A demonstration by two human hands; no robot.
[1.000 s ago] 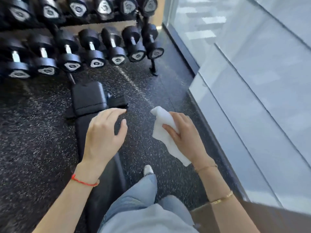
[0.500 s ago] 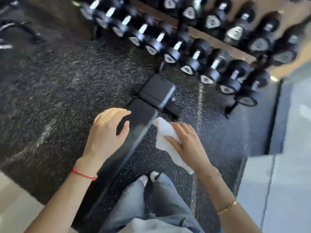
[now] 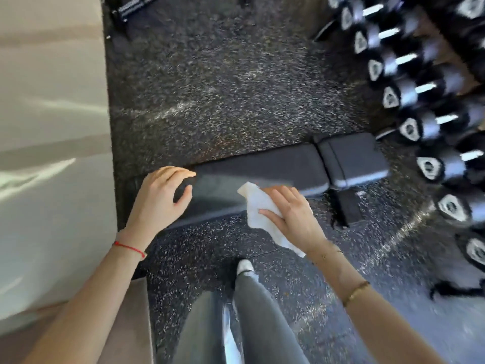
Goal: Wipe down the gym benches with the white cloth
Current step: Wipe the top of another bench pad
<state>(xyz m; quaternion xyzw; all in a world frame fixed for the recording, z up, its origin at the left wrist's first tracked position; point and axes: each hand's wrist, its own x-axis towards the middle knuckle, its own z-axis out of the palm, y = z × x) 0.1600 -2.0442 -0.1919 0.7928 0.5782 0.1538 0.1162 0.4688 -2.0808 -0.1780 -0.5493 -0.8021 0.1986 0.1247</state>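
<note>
A black padded gym bench (image 3: 265, 170) lies across the middle of the head view, its long pad on the left and a shorter seat pad (image 3: 354, 160) on the right. My right hand (image 3: 294, 215) grips the white cloth (image 3: 258, 208) over the near edge of the long pad; whether the cloth touches the pad is unclear. My left hand (image 3: 160, 198) hovers over the left end of the bench, fingers curled and apart, holding nothing.
A rack of black dumbbells (image 3: 420, 93) runs down the right side, close to the seat pad. A pale wall or panel (image 3: 52, 127) fills the left. Speckled black rubber floor (image 3: 223, 74) spreads beyond the bench. My legs and a shoe (image 3: 245, 266) stand just in front.
The view has swung round, so the bench now lies crosswise instead of pointing away. My right hand has brought the cloth from beside the bench to its near edge.
</note>
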